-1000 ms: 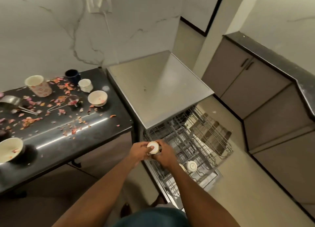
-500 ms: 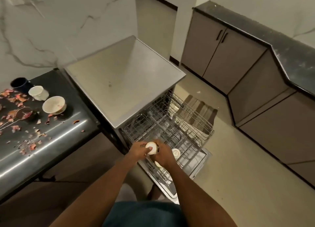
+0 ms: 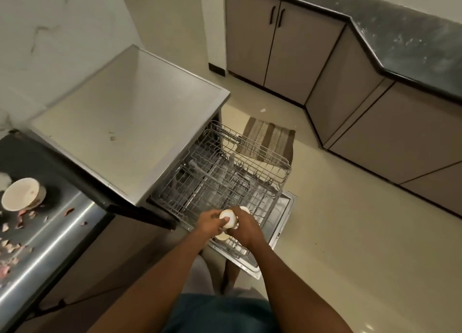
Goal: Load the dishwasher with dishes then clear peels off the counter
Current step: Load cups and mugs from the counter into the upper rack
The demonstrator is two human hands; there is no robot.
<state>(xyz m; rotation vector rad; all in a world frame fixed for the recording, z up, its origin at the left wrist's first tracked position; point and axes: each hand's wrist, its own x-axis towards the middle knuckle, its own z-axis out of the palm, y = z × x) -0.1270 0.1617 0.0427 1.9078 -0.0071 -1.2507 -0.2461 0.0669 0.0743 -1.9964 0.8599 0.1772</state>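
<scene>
Both hands meet over the near corner of the pulled-out wire rack [image 3: 252, 182] of the open dishwasher [image 3: 130, 122]. My left hand [image 3: 208, 222] and my right hand [image 3: 246, 230] together hold a small white cup [image 3: 227, 217] upside down, its base facing up. Two other white cups sit in the rack, one just beyond my right hand [image 3: 245, 209] and one below my hands [image 3: 221, 236], both partly hidden. On the black counter [image 3: 47, 235] at the left stand a white bowl [image 3: 21, 194] and scattered pink peels [image 3: 10, 245].
The dishwasher door [image 3: 282, 222] lies open and flat over the floor. A striped mat [image 3: 270, 137] lies on the floor behind the rack. Brown cabinets [image 3: 287, 48] under a dark countertop run along the right side. Beige floor stretches to the right of the door.
The view has swung right and down, so most of the counter left the frame. My hands with the cup have stayed over the rack's near corner and sunk slightly toward it.
</scene>
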